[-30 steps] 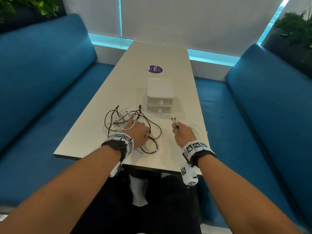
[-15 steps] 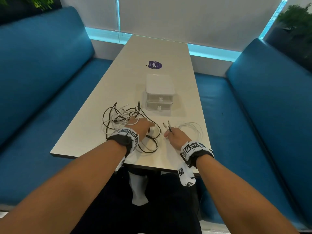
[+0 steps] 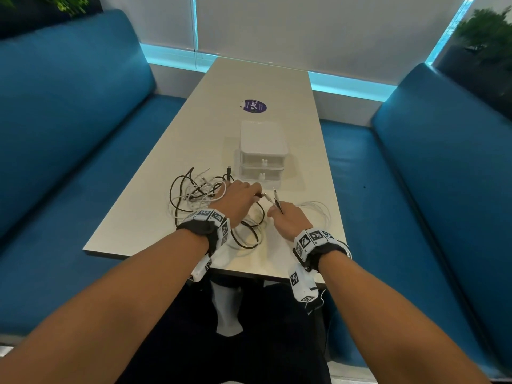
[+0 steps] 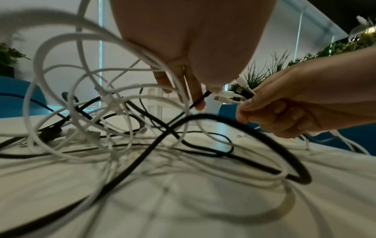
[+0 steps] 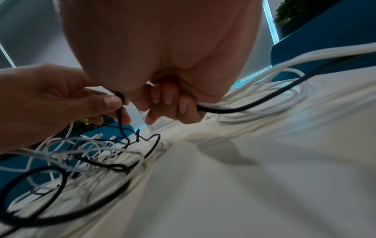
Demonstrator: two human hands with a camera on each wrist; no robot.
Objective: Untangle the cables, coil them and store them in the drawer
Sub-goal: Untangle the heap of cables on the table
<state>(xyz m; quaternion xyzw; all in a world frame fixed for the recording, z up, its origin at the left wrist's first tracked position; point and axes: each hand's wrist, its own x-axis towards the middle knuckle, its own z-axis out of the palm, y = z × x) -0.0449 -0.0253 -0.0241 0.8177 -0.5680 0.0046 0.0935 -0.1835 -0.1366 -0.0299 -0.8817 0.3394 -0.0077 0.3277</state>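
A tangle of black and white cables [image 3: 198,194] lies on the table's near left. My left hand [image 3: 256,193] hovers over its right side and pinches a black cable's plug end [image 4: 200,100] between thumb and fingers. That plug is held up close to my right hand [image 3: 273,214]. The right hand grips a bundle of several plug ends [image 4: 231,97], which stick up from its fist. White and black cables [image 5: 264,106] trail from that fist to the right. The small white two-drawer unit [image 3: 261,151] stands just behind both hands, drawers closed.
The long pale table [image 3: 249,79] runs away from me, with a purple round sticker [image 3: 255,106] behind the drawer unit. Blue bench seats [image 3: 69,134] flank both sides. Loose white cable loops [image 3: 318,212] lie near the table's right edge.
My left hand has come off the tangle and moved right, carrying the black plug end to the right hand. The right hand shifted slightly left and still holds its plugs.
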